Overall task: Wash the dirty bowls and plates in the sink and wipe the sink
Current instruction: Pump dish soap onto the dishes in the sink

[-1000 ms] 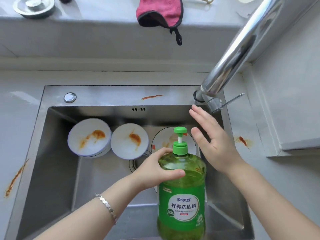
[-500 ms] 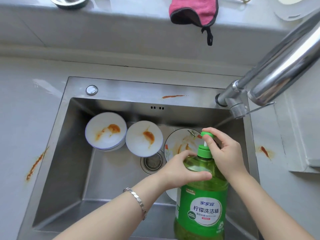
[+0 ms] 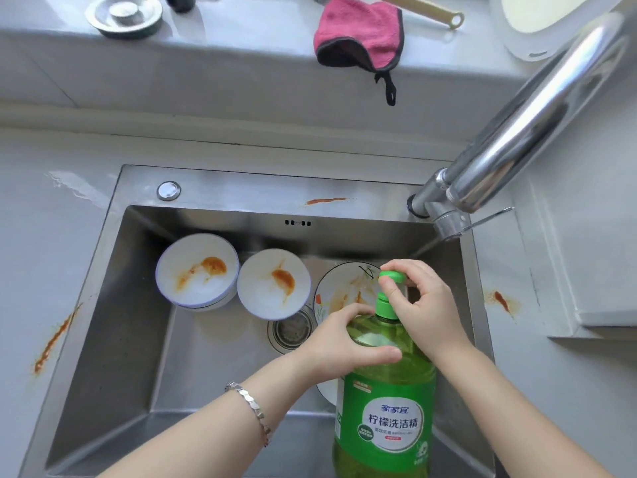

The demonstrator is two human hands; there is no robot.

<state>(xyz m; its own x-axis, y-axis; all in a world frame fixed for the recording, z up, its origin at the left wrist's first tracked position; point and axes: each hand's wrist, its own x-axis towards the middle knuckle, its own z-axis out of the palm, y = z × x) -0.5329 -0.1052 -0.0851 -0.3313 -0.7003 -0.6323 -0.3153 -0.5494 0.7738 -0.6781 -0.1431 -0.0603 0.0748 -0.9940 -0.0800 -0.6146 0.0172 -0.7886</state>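
Left hand (image 3: pixel 339 343) grips green detergent bottle (image 3: pixel 386 408), label 家家宜 柠檬洗洁精, over sink (image 3: pixel 113 305) front-right corner. Right hand (image 3: pixel 427 305) pinches its pump head (image 3: pixel 393 277). Stained bowl (image 3: pixel 196 270), second bowl (image 3: pixel 272 284) and plate (image 3: pixel 344 284) lie along rear wall.

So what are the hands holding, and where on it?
The left hand grips the green soap bottle at its shoulder; the right hand pinches its pump head.

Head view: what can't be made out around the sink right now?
- Patterned plate: mostly hidden behind the left hand, right hand and detergent bottle. How soiled it is stays unclear.
- Pump head: the right hand's grip covers its spout, so any soap coming out is unseen.
- Detergent bottle base: cut off by the bottom edge.
- Faucet outlet: cut off at the top right corner.
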